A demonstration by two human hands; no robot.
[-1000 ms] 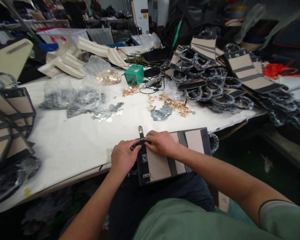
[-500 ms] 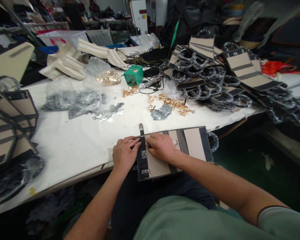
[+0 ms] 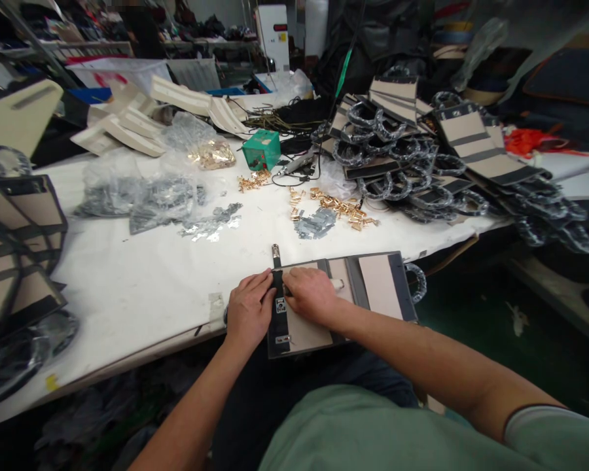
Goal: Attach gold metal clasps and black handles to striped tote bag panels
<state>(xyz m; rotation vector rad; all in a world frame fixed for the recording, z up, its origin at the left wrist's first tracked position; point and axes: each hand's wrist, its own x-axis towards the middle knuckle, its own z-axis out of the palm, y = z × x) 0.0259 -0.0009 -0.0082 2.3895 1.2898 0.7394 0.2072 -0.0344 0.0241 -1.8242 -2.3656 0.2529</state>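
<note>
A flat bag panel (image 3: 307, 330), beige with dark borders, lies across the table edge and my lap. Its left border carries metal fittings (image 3: 281, 305), and a dark strap with a metal tip (image 3: 275, 254) sticks out at the top. My left hand (image 3: 249, 307) grips the panel's left edge, fingers bent onto the dark strip near its upper corner. Closed and resting on the beige part beside that strip is my right hand (image 3: 311, 294). A pale handle end (image 3: 337, 284) shows behind its palm side; the rest of this tool is hidden. A plastic-wrapped handle (image 3: 415, 282) protrudes at the panel's right end.
Beyond the panel lie grey metal plates (image 3: 315, 224), gold-coloured fittings (image 3: 346, 208) and more silver plates (image 3: 211, 222). A green box (image 3: 262, 150) stands farther back. Bag pieces with wrapped handles are piled at right (image 3: 397, 150) and left (image 3: 22, 242).
Both hands stay at the panel's upper left corner, with the left fingers lying slightly flatter along the strip. The whole view has shifted a little; the pale handle end shows more clearly.
</note>
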